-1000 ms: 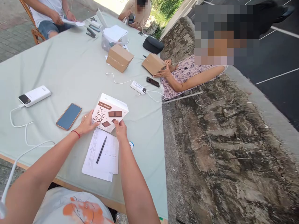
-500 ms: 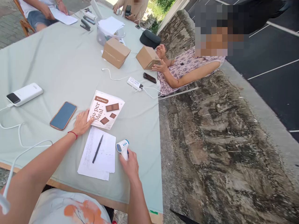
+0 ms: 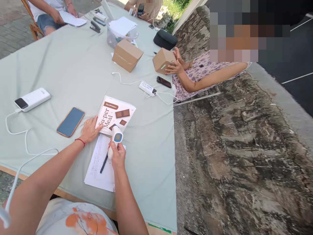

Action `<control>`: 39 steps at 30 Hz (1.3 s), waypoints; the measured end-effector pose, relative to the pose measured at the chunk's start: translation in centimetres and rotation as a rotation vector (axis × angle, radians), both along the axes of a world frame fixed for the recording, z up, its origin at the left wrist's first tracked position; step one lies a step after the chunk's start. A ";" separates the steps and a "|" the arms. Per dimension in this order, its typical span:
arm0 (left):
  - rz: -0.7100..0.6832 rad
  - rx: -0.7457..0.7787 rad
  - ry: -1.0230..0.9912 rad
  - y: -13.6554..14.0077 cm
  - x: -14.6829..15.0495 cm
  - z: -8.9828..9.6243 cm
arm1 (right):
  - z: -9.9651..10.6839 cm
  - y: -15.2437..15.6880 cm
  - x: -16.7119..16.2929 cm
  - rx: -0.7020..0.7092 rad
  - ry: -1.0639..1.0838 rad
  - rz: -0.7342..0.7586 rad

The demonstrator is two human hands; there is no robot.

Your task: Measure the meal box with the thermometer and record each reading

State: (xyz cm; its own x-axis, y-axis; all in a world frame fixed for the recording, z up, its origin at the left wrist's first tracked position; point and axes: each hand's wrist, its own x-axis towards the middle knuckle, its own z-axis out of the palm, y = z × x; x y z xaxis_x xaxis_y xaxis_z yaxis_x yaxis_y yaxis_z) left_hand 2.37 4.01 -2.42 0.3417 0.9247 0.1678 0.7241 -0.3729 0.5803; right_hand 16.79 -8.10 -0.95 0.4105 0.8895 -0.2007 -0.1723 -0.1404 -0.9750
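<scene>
- Head view: gripping thermometer (image 3: pixel 118 137) in right hand (image 3: pixel 118 154), with fingers closed round its handle.
- Held above papers (image 3: pixel 97 164), just in front of lower part of box (image 3: pixel 112 115), covering a little of its printed face.
- Pointing sensor end away from body, toward front of box; turning screen back toward camera.
- Running long axis of thermometer head away from body, leaning slightly leftward at far end; dropping handle downward and a little left, close to upper end of pen (image 3: pixel 104 164).
- Cannot tell whether touching box; too foreshortened.
- Pinching box at lower left corner with left hand (image 3: pixel 90 130), with thumb on printed face and fingers partly hidden at left edge.
- Facing print of box toward camera, with "Su-per Meal" running upward along left side. Nearly square, so no clear long axis.
- Note pen lying aslant on papers, from lower left to upper right.
- Note phone (image 3: pixel 70 122) just left of left hand, screen up, slanted much like pen; farther left on table (image 3: pixel 149 137), power bank (image 3: pixel 33 99).
- Beyond box, see carton (image 3: pixel 127 55); to its right, second carton (image 3: pixel 162 61) with co-worker's hands (image 3: pixel 174 68) at it.
</scene>
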 end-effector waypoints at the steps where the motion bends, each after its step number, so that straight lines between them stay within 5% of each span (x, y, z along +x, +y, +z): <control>1: -0.001 0.002 -0.004 0.0 0.0 0.0 | -0.1 0.0 0.0 0.006 -0.005 0.001; 22: -0.052 0.015 -0.070 -0.2 -0.1 0.9 | 0.4 0.4 -0.4 0.040 0.104 -0.017; 39: -0.025 0.063 -0.193 0.3 -0.3 -0.2 | 6.4 -4.0 0.0 -0.032 0.164 0.014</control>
State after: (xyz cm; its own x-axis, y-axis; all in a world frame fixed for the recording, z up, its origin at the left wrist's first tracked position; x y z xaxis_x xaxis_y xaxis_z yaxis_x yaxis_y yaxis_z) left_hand 2.04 4.30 -2.58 0.3202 0.9020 0.2895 0.5918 -0.4291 0.6823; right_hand 16.78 -12.05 5.44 0.3573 0.8871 -0.2921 -0.3264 -0.1744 -0.9290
